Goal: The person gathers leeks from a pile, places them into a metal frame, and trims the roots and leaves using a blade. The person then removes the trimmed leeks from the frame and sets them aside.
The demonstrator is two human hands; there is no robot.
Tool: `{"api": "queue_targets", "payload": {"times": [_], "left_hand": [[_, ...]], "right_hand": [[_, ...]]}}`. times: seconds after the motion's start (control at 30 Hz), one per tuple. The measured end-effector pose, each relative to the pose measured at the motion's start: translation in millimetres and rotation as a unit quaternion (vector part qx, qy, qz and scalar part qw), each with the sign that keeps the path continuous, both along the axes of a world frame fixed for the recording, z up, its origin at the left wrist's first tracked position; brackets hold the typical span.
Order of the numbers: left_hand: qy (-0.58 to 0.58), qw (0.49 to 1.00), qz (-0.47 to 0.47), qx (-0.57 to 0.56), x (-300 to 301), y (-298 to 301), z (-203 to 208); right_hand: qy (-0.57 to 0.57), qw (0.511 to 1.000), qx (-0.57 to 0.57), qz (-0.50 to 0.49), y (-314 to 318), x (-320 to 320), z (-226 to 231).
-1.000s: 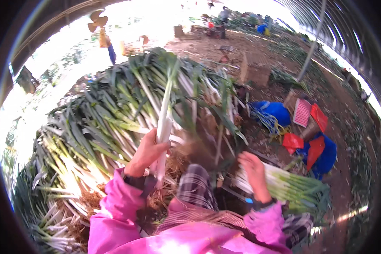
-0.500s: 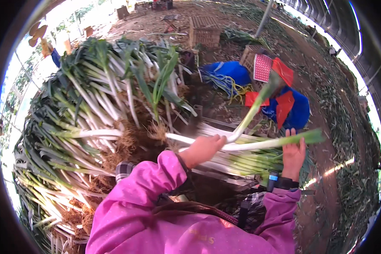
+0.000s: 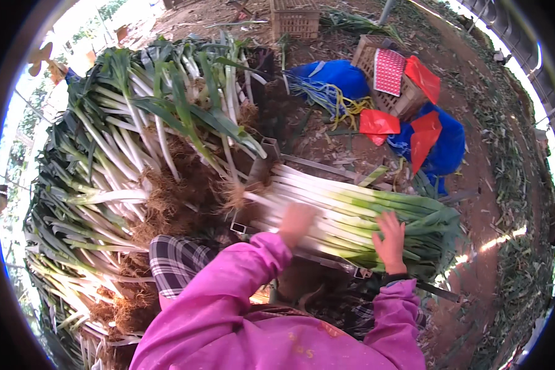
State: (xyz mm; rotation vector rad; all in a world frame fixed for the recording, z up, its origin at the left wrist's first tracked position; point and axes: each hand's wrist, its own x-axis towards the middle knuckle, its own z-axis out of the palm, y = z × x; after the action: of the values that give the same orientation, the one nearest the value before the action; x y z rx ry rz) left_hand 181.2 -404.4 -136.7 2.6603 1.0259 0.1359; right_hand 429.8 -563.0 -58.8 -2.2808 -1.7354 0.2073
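L hand [image 3: 297,223]: blurred, flat on white stalk end of leek bundle [image 3: 351,217], grip can't tell | R hand [image 3: 391,242]: fingers spread, pressing green part | bundle lies across metal frame [image 3: 262,165], beside big leek pile [image 3: 135,154]

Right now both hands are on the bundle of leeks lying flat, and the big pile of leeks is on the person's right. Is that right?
Not quite. In the head view the big pile of leeks is on the person's left. Both the left hand and right hand do rest on the flat bundle of leeks.
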Motion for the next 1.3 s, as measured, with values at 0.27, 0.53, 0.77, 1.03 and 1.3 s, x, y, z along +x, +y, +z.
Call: {"api": "queue_targets", "payload": {"times": [0.27,0.53,0.77,1.03,1.3], "left_hand": [[-0.166,0.982,-0.075,-0.051,-1,-25,-19],[-0.136,0.986,0.057,-0.076,-27,11,-15],[0.003,1.0,-0.016,-0.021,-16,40,-13],[-0.056,0.995,0.078,0.008,-21,58,10],[-0.182,0.803,0.567,0.034,-182,199,-9]], "right_hand": [[-0.04,0.999,0.005,-0.015,-16,30,-46],[-0.098,0.986,-0.119,0.07,10,31,-54],[-0.045,0.995,-0.003,0.089,-1,11,-41],[0.104,0.989,-0.03,0.1,1,26,-76],[0.061,0.983,-0.158,0.075,-10,9,-57]]}}
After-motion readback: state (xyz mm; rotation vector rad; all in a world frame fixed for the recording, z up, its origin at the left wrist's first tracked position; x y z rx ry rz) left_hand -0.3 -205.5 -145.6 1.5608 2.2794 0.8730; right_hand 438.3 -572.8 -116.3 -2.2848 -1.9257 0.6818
